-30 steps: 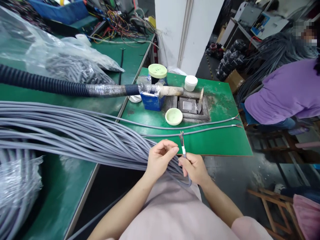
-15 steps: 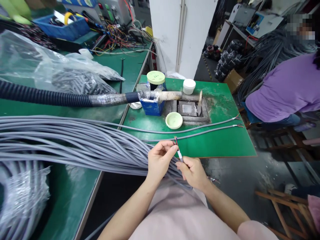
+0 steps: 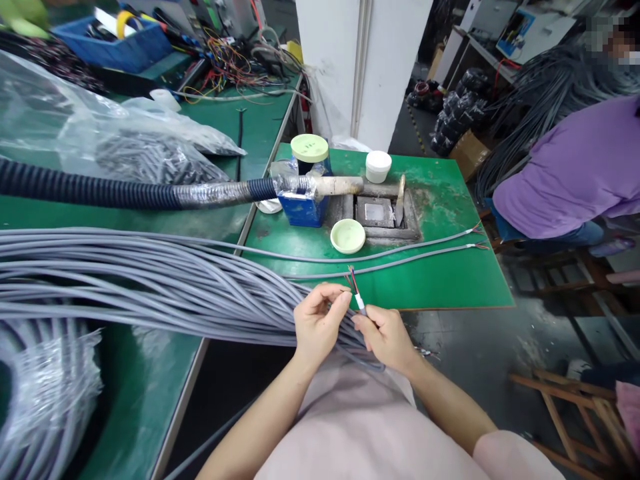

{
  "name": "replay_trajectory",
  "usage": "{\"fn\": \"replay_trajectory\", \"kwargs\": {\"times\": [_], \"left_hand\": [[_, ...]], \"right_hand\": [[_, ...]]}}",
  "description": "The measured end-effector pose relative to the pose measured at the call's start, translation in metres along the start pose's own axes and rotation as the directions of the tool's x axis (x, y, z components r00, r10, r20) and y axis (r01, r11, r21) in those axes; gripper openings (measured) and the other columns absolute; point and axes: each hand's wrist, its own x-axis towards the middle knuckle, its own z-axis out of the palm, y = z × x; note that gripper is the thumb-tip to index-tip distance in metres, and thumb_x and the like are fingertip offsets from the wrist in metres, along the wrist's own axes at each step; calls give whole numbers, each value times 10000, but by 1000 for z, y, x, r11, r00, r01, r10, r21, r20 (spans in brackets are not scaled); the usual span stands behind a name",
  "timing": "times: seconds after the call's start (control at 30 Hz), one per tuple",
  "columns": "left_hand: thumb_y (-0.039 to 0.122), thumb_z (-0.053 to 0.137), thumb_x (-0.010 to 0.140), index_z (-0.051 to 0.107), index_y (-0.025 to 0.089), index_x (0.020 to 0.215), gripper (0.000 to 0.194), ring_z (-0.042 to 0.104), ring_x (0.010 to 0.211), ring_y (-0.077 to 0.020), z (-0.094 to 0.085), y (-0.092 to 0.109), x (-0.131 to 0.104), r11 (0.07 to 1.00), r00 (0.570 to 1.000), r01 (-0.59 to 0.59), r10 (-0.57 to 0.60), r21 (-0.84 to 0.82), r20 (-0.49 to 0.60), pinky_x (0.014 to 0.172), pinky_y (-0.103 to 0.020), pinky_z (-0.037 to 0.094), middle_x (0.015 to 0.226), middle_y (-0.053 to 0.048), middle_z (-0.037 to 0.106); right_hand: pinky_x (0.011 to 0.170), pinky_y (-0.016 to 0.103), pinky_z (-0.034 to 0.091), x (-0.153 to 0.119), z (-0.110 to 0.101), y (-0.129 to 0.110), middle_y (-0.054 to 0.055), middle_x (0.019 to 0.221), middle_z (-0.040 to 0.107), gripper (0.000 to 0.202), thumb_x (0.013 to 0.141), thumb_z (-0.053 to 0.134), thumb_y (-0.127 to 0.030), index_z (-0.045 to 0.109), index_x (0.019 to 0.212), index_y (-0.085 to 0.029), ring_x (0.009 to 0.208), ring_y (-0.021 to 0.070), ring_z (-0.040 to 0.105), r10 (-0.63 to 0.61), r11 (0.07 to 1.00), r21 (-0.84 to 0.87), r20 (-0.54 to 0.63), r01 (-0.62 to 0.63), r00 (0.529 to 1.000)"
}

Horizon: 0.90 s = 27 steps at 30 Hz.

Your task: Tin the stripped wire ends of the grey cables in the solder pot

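My right hand point(image 3: 386, 337) is closed around a grey cable point(image 3: 363, 311) just below its white-banded end. Thin coloured wires point(image 3: 354, 280) fan out from that end, pointing up and away from me. My left hand point(image 3: 321, 319) pinches at the left side of these wires with thumb and forefinger; a dark wire seems to be at the fingertips. Beneath both hands runs a thick bundle of grey cables point(image 3: 200, 287) coming from the left. Two separate cables lie across the green bench point(image 3: 280, 250), their stripped ends point(image 3: 475, 230) near its right edge.
A solder pot point(image 3: 377, 212) with a scraper point(image 3: 401, 200) is set in the bench. Around it are a pale green dish point(image 3: 348, 237), a white tub point(image 3: 378, 167) and a blue box point(image 3: 303, 208) holding a hose nozzle. A person in purple point(image 3: 570, 167) sits at the right.
The left fingertips have drawn slightly left and down from the wires, which now show more fully. My right hand keeps its hold on the cable. The view has shifted a little.
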Motion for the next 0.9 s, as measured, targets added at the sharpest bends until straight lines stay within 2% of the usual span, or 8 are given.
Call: {"fn": "replay_trajectory", "kwargs": {"times": [0.1,0.2,0.37,0.53,0.9], "left_hand": [[233,718,737,704,182,790,75,532,588,-95,1,1,-1,996,996,-68,64,54,63,581,-205,452,654,12,613],[212,702,753,702,185,823,75,524,591,-95,3,2,-1,991,995,-74,66,113,75,581,-209,444,680,7,628],[243,722,741,688,175,817,108,547,612,-102,4,1,-1,998,1000,17,-18,66,18,593,-214,456,717,-3,660],[235,739,729,682,176,803,111,559,633,-81,6,2,-1,994,994,108,-108,-18,10,626,-191,465,736,6,670],[287,760,702,710,149,844,204,517,535,-72,4,5,2,977,977,212,-211,-40,17,533,-186,440,621,19,614]], "right_hand": [[496,222,302,-1,1,1,-40,449,490,378,923,468,-345,451,577,-193,456,89,418,-26,999,-19,-5,26,1000],[496,228,290,-1,2,1,-41,456,478,388,923,466,-345,406,568,-201,461,90,402,-46,998,-31,-15,46,999],[500,239,264,0,3,2,-48,478,426,395,914,464,-341,367,556,-205,473,87,358,-73,997,-41,-39,72,997],[512,245,244,0,4,2,-56,512,380,394,909,468,-342,341,564,-201,488,80,329,-86,995,-49,-50,84,995],[518,251,239,1,3,2,-61,518,339,398,915,460,-349,309,576,-206,496,82,313,-106,990,-102,-50,101,993]]}}
